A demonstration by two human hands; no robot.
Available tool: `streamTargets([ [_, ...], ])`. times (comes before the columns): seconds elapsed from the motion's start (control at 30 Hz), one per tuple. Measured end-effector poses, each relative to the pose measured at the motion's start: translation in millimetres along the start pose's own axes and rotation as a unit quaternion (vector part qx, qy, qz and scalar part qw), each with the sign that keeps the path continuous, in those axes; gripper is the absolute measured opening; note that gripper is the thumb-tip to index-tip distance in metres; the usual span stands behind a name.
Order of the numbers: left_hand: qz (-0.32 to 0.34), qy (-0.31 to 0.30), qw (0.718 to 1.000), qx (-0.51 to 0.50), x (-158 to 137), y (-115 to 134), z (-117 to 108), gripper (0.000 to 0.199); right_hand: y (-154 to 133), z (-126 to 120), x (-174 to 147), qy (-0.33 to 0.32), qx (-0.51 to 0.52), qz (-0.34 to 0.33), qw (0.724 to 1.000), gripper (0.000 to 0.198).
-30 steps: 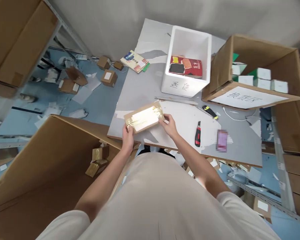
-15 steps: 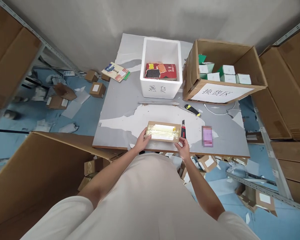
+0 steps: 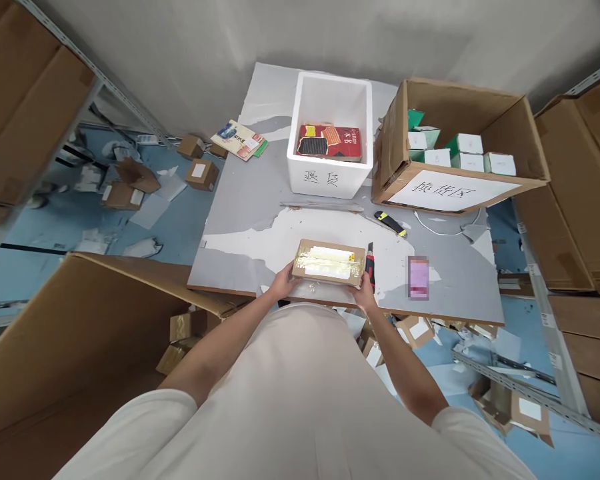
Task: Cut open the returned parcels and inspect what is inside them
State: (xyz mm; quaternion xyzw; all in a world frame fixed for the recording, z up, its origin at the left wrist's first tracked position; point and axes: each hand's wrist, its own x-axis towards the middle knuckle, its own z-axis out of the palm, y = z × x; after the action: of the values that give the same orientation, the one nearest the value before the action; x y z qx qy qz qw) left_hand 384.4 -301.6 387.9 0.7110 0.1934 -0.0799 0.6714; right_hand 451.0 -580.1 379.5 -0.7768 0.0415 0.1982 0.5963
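A taped brown cardboard box (image 3: 329, 262) with a white label and a small yellow sticker is held at the table's front edge. My left hand (image 3: 283, 283) grips its left end, fingers partly hidden behind and under it. My right hand (image 3: 364, 293) grips the lower right corner, thumb at the side and fingers below. Just right of the box lies a red and black box cutter (image 3: 371, 267), its blade pointing away from me. A yellow and black box cutter (image 3: 391, 224) lies farther back on the table.
On the table (image 3: 240, 220) stand a white foam box (image 3: 325, 181) with a red book (image 3: 330, 142) and a carton (image 3: 460, 193) of green-white boxes. A blurred pink rectangle (image 3: 419, 278) lies right; booklets (image 3: 237, 140) lie left. A large open carton (image 3: 105, 333) stands beside me.
The box appears slightly lifted and nearer to my eyes, with my fingers moved farther under its ends. My view has shifted a little, so the table's things sit slightly more to the right.
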Motion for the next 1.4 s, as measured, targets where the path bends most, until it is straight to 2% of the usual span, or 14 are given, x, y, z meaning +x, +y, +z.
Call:
streamTargets([
  [0.1,0.006,0.037,0.999,0.024,-1,10,-7,0.066,-7,-5,5,-0.002,-0.025,-0.008,1.000,0.065],
  [0.2,-0.006,0.106,0.983,0.148,3,23,-13,0.051,-15,-8,13,0.006,-0.075,-0.013,0.997,0.057],
  [0.27,-0.014,0.121,0.968,0.219,7,29,-15,0.050,-18,-6,18,0.005,-0.134,-0.010,0.991,0.053],
  [0.33,-0.016,0.118,0.964,0.240,11,30,-14,0.049,-19,-1,20,-0.001,-0.177,-0.006,0.984,0.055],
  [0.47,-0.015,0.106,0.966,0.237,15,24,-14,0.045,-10,5,22,-0.004,-0.164,-0.002,0.986,0.059],
  [0.63,-0.019,0.089,0.975,0.204,9,0,-23,0.041,10,0,17,0.002,-0.132,0.005,0.991,0.058],
  [0.77,-0.028,0.054,0.982,0.178,0,-21,-31,0.055,26,-8,6,0.002,-0.122,0.001,0.993,0.054],
  [0.87,-0.030,0.022,0.986,0.164,-2,-30,-30,0.069,31,-5,-2,-0.031,-0.119,-0.003,0.992,0.070],
  [0.93,-0.022,0.008,0.991,0.130,-2,-33,-24,0.071,30,1,-4,-0.050,-0.110,0.004,0.993,0.080],
  [1.0,-0.010,0.002,0.997,0.080,-2,-34,-18,0.069,26,9,-6,-0.047,-0.092,0.016,0.995,0.081],
  [1.1,-0.002,0.014,0.999,0.047,-7,-26,-12,0.065,16,15,-8,-0.024,-0.070,0.010,0.997,0.073],
  [1.2,0.012,0.028,0.995,0.095,-14,-5,-15,0.054,-1,9,-8,-0.028,-0.092,-0.029,0.995,0.060],
  [1.3,0.027,0.078,0.979,0.188,-16,24,-20,0.042,-23,0,-2,-0.017,-0.176,-0.062,0.982,0.050],
  [1.4,0.014,0.133,0.956,0.261,-10,46,-18,0.046,-42,-2,7,0.006,-0.278,-0.059,0.959,0.055],
])
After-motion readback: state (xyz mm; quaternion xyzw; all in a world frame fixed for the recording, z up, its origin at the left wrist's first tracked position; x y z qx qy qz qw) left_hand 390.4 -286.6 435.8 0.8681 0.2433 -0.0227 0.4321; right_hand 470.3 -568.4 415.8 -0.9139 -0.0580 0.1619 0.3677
